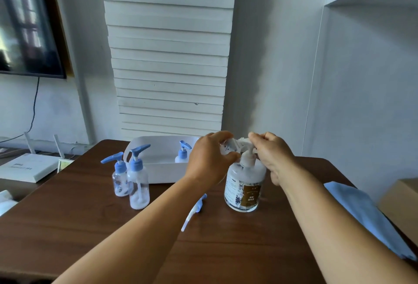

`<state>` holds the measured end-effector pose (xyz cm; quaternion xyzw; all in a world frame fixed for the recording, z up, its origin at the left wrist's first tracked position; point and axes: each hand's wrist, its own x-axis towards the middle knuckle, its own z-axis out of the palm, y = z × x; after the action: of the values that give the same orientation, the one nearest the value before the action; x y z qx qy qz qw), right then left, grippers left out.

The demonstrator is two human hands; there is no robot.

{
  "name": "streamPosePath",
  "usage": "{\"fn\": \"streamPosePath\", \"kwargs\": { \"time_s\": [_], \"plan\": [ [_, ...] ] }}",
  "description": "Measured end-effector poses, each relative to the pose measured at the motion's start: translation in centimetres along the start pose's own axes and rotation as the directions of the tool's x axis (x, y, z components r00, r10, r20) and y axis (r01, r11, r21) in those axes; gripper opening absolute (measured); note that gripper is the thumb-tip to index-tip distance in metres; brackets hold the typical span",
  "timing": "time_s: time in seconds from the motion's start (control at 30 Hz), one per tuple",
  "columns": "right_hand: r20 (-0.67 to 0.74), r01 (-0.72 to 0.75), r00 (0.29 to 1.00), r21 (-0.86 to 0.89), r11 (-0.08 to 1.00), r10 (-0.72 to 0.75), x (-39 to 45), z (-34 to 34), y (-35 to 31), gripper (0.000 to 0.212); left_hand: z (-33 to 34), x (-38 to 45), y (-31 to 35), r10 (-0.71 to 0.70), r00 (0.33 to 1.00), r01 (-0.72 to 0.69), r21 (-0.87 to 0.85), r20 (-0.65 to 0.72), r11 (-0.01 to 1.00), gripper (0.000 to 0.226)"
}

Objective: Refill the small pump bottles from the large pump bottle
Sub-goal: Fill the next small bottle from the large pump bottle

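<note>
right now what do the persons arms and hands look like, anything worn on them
Both forearms are bare as far as the frame shows: no sleeves or cuffs in view. The left hand and the right hand wear no gloves, and no watch, bracelet or strap shows on either wrist. No rings can be made out on the fingers, though several are partly hidden. No cables or markings are visible.

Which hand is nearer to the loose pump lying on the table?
Left. The left hand is just above the loose pump; the right hand is beyond the large bottle.
</note>
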<state>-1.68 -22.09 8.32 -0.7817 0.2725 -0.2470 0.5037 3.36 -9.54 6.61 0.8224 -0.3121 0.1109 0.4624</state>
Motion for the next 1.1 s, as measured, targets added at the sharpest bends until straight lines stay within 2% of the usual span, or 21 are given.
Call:
{"fn": "streamPosePath", "kwargs": {
  "time_s": [0.2,0.43,0.6,0.83,1.1],
  "plan": [
    [-0.011,-0.021,1.000,0.053,0.998,0.022,-0.2,0.9,1.2,0.025,0.6,-0.3,-0.7,-0.020,1.000,0.020,0.010,0.006,1.000,0.044],
    [-0.002,0.005,1.000,-0.008,1.000,-0.006,0.1,0.1,0.0,0.027,0.1,0.2,-0.2,-0.001,1.000,0.000,-0.012,-0.010,1.000,0.046],
    [-0.016,-0.034,0.999,0.061,0.998,0.035,-0.2,0.9,1.4,0.028,0.8,-0.2,-1.0,-0.016,1.000,0.016,0.001,0.012,1.000,0.047],
    [-0.016,-0.016,1.000,0.030,0.999,0.017,0.1,0.2,0.2,0.027,0.4,0.2,-0.6,0.000,1.000,0.000,-0.008,0.000,1.000,0.048],
    [-0.032,-0.038,0.999,0.076,0.996,0.040,0.0,1.2,1.3,0.023,0.8,-0.2,-1.2,-0.023,1.000,0.023,-0.012,0.018,1.000,0.046]
  ]
}}
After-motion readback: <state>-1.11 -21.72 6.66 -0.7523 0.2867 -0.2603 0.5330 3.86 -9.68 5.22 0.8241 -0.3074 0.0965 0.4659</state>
